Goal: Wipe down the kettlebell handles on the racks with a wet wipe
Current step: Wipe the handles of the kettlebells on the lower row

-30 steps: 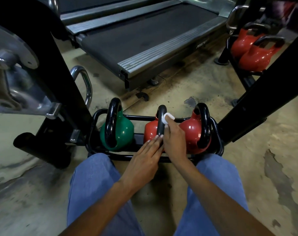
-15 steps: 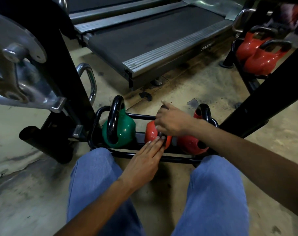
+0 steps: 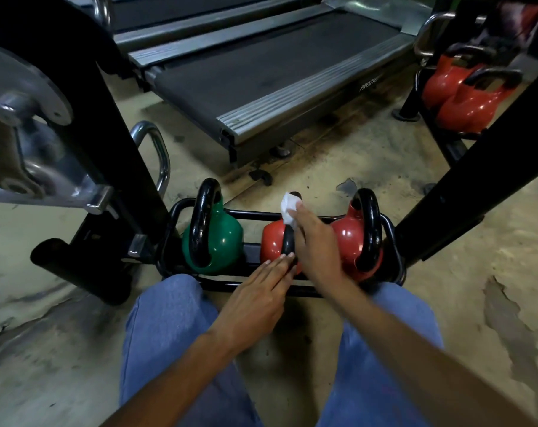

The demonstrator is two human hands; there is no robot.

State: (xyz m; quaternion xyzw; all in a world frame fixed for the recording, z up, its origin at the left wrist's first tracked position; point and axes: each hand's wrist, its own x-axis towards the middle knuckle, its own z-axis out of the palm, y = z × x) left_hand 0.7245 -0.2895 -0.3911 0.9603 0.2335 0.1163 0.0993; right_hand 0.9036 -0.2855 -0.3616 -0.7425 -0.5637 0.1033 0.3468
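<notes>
1. Green kettlebell (image 3: 224,240), black-handled.
2. Middle kettlebell (image 3: 271,241) and right kettlebell (image 3: 344,238): red, black-handled.
3. White wet wipe (image 3: 288,209).
4. Black rack (image 3: 252,215).
5. Blue jeans (image 3: 166,318).
6. Dark grey treadmill belt (image 3: 261,66), ribbed silver side rail (image 3: 292,98).

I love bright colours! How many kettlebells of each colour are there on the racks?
Green round kettlebell with a black handle: 1
Red round kettlebells with black handles: 4
Total: 5
</notes>
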